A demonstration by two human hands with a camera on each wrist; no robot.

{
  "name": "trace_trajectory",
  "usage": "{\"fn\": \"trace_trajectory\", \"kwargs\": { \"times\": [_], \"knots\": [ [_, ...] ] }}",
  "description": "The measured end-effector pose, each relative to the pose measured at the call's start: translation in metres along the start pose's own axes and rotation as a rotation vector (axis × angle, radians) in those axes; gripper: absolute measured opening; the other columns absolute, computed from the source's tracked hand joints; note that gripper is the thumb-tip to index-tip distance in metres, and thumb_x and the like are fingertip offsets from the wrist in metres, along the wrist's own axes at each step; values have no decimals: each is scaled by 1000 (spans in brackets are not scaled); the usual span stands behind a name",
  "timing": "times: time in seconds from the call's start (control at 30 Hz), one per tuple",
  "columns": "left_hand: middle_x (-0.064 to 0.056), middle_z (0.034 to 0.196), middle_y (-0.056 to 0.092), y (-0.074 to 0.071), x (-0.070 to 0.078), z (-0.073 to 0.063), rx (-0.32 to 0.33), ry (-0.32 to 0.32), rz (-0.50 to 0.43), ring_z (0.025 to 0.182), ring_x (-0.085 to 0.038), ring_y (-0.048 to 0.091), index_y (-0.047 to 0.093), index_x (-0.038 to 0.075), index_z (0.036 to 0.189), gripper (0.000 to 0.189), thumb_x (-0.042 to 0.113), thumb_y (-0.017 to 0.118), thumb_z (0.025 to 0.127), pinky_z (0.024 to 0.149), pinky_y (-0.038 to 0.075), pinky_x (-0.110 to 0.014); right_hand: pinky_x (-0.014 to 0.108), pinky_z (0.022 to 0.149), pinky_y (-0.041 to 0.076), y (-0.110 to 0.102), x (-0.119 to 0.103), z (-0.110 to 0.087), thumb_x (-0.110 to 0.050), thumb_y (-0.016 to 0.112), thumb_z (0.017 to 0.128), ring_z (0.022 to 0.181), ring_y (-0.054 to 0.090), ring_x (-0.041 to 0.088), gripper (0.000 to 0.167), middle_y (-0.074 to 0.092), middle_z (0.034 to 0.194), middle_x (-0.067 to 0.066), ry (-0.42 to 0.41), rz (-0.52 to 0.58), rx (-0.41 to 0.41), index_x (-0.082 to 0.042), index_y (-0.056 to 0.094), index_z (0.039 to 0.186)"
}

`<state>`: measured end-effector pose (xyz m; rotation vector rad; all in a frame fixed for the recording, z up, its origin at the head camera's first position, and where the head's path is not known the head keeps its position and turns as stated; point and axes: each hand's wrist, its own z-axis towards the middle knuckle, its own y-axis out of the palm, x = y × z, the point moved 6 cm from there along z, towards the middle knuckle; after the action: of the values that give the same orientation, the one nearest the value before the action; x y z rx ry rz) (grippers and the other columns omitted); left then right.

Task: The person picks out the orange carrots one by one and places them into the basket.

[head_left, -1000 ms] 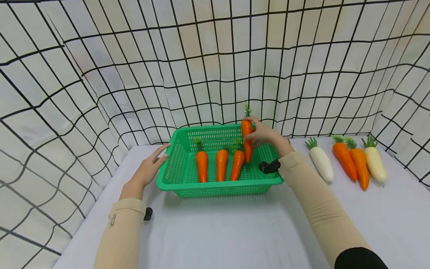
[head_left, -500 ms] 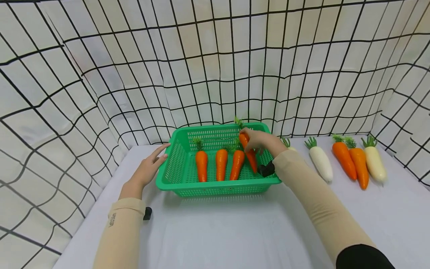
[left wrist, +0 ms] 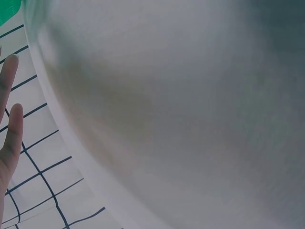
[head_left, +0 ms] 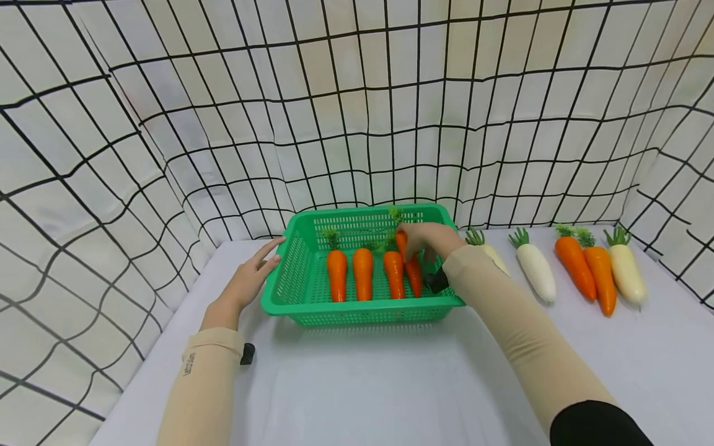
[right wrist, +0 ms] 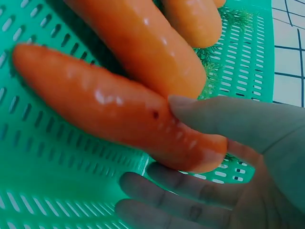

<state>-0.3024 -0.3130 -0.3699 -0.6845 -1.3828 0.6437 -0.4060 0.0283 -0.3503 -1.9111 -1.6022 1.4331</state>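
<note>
My right hand [head_left: 428,240] grips an orange carrot [head_left: 413,272] with a feathery green top, low inside the right part of a green plastic basket [head_left: 357,313]. In the right wrist view the thumb [right wrist: 209,112] lies on top of the held carrot [right wrist: 119,107], near its thick end, with the fingers on its other side. This carrot lies against its neighbour [right wrist: 147,43]. Three more carrots lie in the basket, one [head_left: 337,275] at left, another [head_left: 363,274] in the middle and the third [head_left: 393,274] beside the held one. My left hand [head_left: 248,282] rests with extended fingertips at the basket's left rim.
On the white table [head_left: 357,384] to the right lie a white radish [head_left: 537,272], two carrots [head_left: 576,266] and a cream radish [head_left: 627,272]. Another pale radish [head_left: 491,253] is partly hidden behind the right forearm. Black wire mesh [head_left: 357,118] stands behind and at both sides.
My right hand has lowered the carrot into the basket, beside the others. The middle carrot has shifted slightly left. The left hand stays at the rim.
</note>
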Motion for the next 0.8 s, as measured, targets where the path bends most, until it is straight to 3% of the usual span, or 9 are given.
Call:
{"fn": "trace_trajectory", "kwargs": {
  "times": [0.2, 0.37, 0.6, 0.8],
  "knots": [
    [-36, 149, 43, 1, 0, 0, 4, 1, -1, 135, -60, 40, 23, 28, 165, 63, 56, 34, 109, 103, 33, -78, 43, 83, 60, 6, 5, 0, -15, 70, 98, 106, 69, 38, 80, 45, 148, 26, -1, -36, -109, -12, 24, 164],
    [-36, 149, 43, 1, -1, 0, 3, -1, 0, 135, -61, 39, 22, 30, 165, 63, 56, 33, 109, 103, 32, -79, 42, 85, 60, 15, 3, -2, -13, 65, 102, 116, 65, 41, 79, 47, 148, 29, -29, 32, -239, -9, 17, 165],
    [-36, 149, 42, 1, -1, 1, 4, 0, 2, 135, -62, 38, 22, 28, 165, 63, 56, 33, 109, 103, 32, -79, 41, 82, 61, 17, 3, -2, -13, 63, 103, 112, 67, 39, 79, 50, 144, 28, -24, 24, -239, -9, 15, 165],
    [-36, 150, 41, 0, -1, 0, 5, -3, -3, 136, -61, 38, 22, 28, 165, 63, 56, 33, 109, 103, 31, -79, 41, 81, 61, 12, 5, -4, -11, 64, 102, 106, 69, 39, 77, 31, 160, 26, -1, 8, -208, -13, 20, 165]
  ]
}}
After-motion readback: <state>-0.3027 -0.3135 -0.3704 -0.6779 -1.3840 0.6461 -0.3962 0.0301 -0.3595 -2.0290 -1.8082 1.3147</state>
